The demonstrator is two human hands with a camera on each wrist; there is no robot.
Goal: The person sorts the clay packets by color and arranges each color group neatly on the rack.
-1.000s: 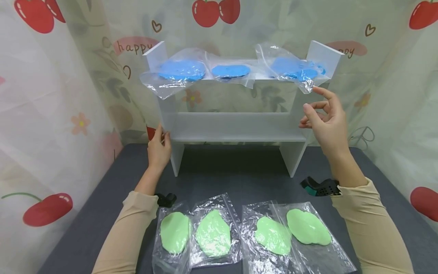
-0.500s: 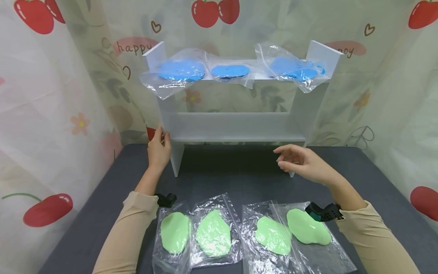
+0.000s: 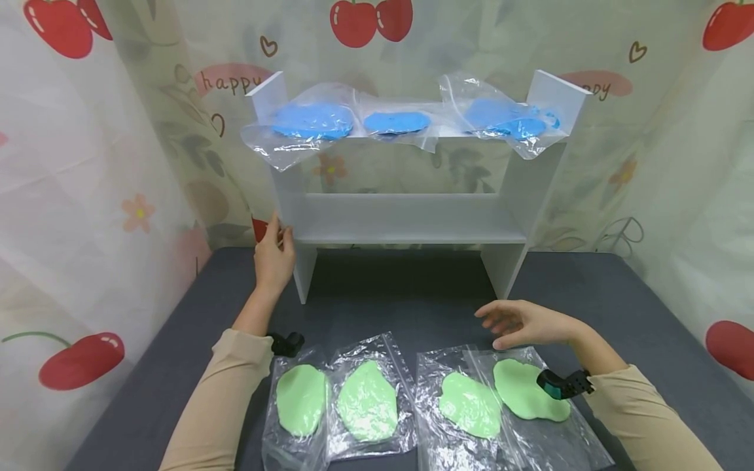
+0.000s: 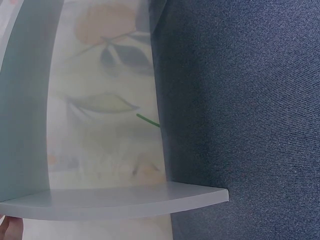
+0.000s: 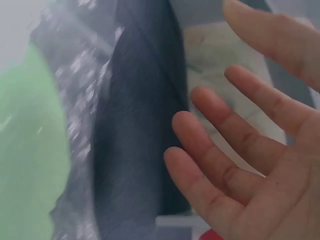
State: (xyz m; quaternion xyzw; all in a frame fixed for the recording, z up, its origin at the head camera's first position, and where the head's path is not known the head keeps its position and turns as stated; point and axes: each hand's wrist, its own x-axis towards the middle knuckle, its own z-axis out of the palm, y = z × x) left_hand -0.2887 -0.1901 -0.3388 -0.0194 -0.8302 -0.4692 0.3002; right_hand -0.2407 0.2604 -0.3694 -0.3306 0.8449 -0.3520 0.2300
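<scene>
A white two-tier shelf rack (image 3: 406,219) stands at the back of the dark table. My left hand (image 3: 273,261) rests against its left side panel (image 4: 115,202), fingers on the outer face, only partly seen in the left wrist view. My right hand (image 3: 533,324) hovers with relaxed fingers and nothing in them, just beyond the right-hand clear zip bag (image 3: 565,438). That bag holds a flat green slab (image 3: 530,390). In the right wrist view the spread fingers (image 5: 210,182) touch nothing. Three bagged blue slabs, one of them the middle slab (image 3: 396,122), lie on the top tier.
Several clear bags with green slabs, such as the left slab (image 3: 300,399), lie side by side along the front of the table (image 3: 188,366). Cherry-printed curtains (image 3: 138,275) enclose the back and sides. A cable (image 3: 627,232) hangs behind on the right.
My right hand has come down from beside the bagged blue slab at the top right, past the rack's right leg, to above the table near the green slabs. The left hand stays put.
</scene>
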